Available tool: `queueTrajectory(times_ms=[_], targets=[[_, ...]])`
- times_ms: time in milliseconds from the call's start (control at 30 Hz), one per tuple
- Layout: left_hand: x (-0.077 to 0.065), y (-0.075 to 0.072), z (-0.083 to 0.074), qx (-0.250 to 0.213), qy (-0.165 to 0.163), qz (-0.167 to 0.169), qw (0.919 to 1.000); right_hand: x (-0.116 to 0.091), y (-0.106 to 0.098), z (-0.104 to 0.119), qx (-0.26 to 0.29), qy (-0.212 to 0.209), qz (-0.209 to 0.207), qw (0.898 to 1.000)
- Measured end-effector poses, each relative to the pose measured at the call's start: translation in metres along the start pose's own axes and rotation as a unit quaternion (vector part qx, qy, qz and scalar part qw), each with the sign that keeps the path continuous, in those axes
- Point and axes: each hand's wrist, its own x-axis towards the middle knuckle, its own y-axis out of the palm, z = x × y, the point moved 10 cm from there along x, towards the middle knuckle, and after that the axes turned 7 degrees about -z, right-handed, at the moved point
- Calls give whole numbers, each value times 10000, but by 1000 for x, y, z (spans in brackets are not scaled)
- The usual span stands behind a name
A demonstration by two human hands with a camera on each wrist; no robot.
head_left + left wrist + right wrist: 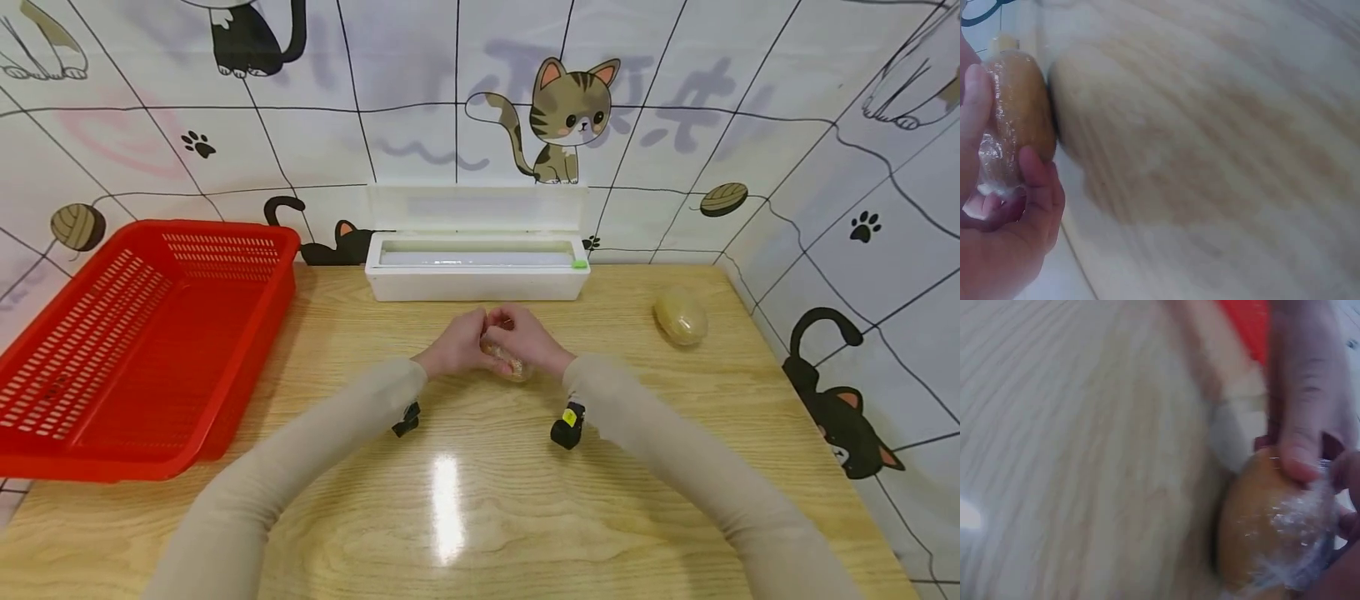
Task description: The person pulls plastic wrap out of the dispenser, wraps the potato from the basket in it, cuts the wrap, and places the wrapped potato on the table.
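My left hand [459, 342] and right hand [532, 337] meet at the middle of the table, in front of a white box. Between them they hold a yellow-brown potato [512, 367] wrapped in clear cling film. In the left wrist view the potato [1025, 103] stands close over the tabletop, with the film crinkled on the side facing the palms. The left thumb presses the potato [1254, 515] near its end in the right wrist view, while my right hand [1344, 569] grips it from the lower right. Parts of both hands are hidden behind it.
Behind the hands stands the white cling film box [480, 285], lid raised, with a green slider at its right end. Another wrapped yellow potato [681, 315] lies at the right. A red plastic basket [255, 367] stands at the left. A cat-print cloth [420, 142] covers the back wall.
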Motion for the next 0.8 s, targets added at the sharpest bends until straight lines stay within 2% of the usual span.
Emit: queueTrajectory(times_ms=[67, 133, 267, 400, 467, 533, 567, 600, 667, 733, 800], targets=[[1, 1, -1, 144, -67, -87, 9998, -1, 6, 5, -727, -444, -45, 9964], [1, 1, -2, 317, -106, -160, 9993, -3, 10, 7, -1218, -670, -61, 9903], [2, 2, -4, 631, -134, -186, 9977, -4, 12, 5, -1961, -635, -94, 9785], [2, 0, -7, 674, -84, -158, 9976, -3, 13, 7, -2259, -611, -2, 9722], [2, -1, -8, 632, -64, -127, 9979, 0, 11, 5, -1815, -513, 53, 9820], [0, 0, -7, 598, -103, -58, 9981, 1, 5, 2, -831, -242, 80, 9962], [-1, 1, -6, 587, -149, -6, 9982, 0, 0, -1, -248, -22, 17, 9997], [-2, 2, -5, 598, -182, 57, 9980, -1, -7, -5, 285, 204, -85, 9993], [-5, 6, -3, 738, -258, 219, 9967, -5, -19, -12, 1069, 686, -315, 9914], [-7, 10, 0, 942, -331, 342, 9944, -13, -24, -16, 1116, 940, -268, 9889], [-8, 15, 1, 1303, -268, 475, 9900, -21, -17, -18, 692, 982, 174, 9926]])
